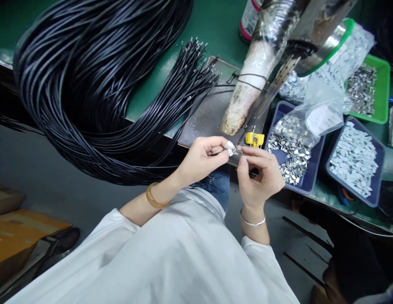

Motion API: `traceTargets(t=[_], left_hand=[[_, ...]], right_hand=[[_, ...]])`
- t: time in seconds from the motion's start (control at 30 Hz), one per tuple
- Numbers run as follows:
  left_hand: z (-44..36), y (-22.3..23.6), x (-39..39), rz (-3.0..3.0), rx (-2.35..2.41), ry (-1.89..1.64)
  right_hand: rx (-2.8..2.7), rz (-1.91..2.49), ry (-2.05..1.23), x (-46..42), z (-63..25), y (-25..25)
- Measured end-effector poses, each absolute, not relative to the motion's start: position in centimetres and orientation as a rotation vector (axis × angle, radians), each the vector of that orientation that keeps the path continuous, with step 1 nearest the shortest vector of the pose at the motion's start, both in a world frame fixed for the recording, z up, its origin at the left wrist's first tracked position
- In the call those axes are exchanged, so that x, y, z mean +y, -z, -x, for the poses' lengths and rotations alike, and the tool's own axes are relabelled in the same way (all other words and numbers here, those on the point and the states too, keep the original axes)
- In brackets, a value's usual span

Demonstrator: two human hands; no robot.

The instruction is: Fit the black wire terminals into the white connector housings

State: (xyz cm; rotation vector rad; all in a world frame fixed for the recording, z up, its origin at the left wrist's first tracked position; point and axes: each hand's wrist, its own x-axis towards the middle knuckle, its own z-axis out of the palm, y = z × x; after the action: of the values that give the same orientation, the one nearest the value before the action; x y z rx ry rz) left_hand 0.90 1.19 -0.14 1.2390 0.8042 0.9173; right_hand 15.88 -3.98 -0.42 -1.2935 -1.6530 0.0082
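Note:
My left hand (206,158) is closed in a pinch, with white tape or a cover on a fingertip. A small white connector piece (230,152) shows at its fingertips, and thin coloured wires (236,150) stick out towards the right. Facing it, my right hand (258,172) pinches the far end of those wires between thumb and fingers; the exact tip is too small to make out. Just beyond the hands sits a yellow block (254,139) on a press-like tool, beside a white wrapped tube (243,99).
A large bundle of black cables (72,97) with stripped ends covers the left. On the right stand a blue tray of metal shells (291,162), a blue tray of pale pieces (354,158) and a green tray (383,88). Cardboard boxes (28,230) lie lower left.

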Motion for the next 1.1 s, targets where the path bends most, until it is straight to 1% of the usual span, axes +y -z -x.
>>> traceTargets(t=[0.07, 0.17, 0.23, 0.37, 0.43, 0.53, 0.6, 0.67, 0.77, 0.83, 0.87, 0.97, 1.03, 1.1], left_hand=[[-0.9, -0.1, 0.8, -1.268, 0.79, -0.895], [-0.7, -0.2, 0.1, -1.324, 0.887, -0.99], [-0.5, -0.2, -0.1, -1.312, 0.894, -1.01], [0.1, 0.1, 0.0, -1.115, 0.698, -0.826], [0.4, 0.2, 0.1, -1.035, 0.653, -0.793], [0.6, 0.3, 0.1, -0.99, 0.611, -0.785], [0.6, 0.4, -0.1, -1.008, 0.601, -0.788], [0.5, 0.5, -0.2, -1.092, 0.619, -0.835], [0.3, 1.0, -0.6, -1.408, 0.708, -1.061], [0.1, 1.3, -0.7, -1.65, 0.752, -1.232], [-0.1, 1.4, -0.8, -1.741, 0.762, -1.29], [-0.6, 1.3, -0.8, -1.807, 0.795, -1.368], [-0.9, 1.1, -0.7, -1.702, 0.853, -1.357], [-1.1, 0.8, -0.5, -1.515, 0.911, -1.273]], right_hand=[[-1.618, 1.332, -0.075, -3.9, -15.8, 0.2], [-1.539, 1.352, -0.19, -3.9, -15.8, 0.1], [-1.524, 1.336, -0.179, -4.0, -15.9, 0.4], [-1.604, 1.36, 0.125, -4.9, -16.3, 0.6], [-1.733, 1.377, 0.253, -5.3, -16.4, 0.3], [-1.984, 1.396, 0.292, -5.4, -16.2, -0.4], [-2.007, 1.419, 0.266, -5.3, -15.9, -0.7], [-1.926, 1.469, 0.162, -5.2, -15.7, -0.7], [-1.784, 1.544, -0.185, -5.1, -15.6, -0.5], [-1.674, 1.553, -0.332, -5.1, -15.5, -0.5], [-1.612, 1.541, -0.33, -5.1, -15.5, -0.5], [-1.405, 1.407, -0.157, -5.0, -15.6, -0.5], [-1.314, 1.284, -0.098, -4.8, -15.7, -0.4], [-1.29, 1.242, -0.091, -4.7, -15.8, -0.2]])
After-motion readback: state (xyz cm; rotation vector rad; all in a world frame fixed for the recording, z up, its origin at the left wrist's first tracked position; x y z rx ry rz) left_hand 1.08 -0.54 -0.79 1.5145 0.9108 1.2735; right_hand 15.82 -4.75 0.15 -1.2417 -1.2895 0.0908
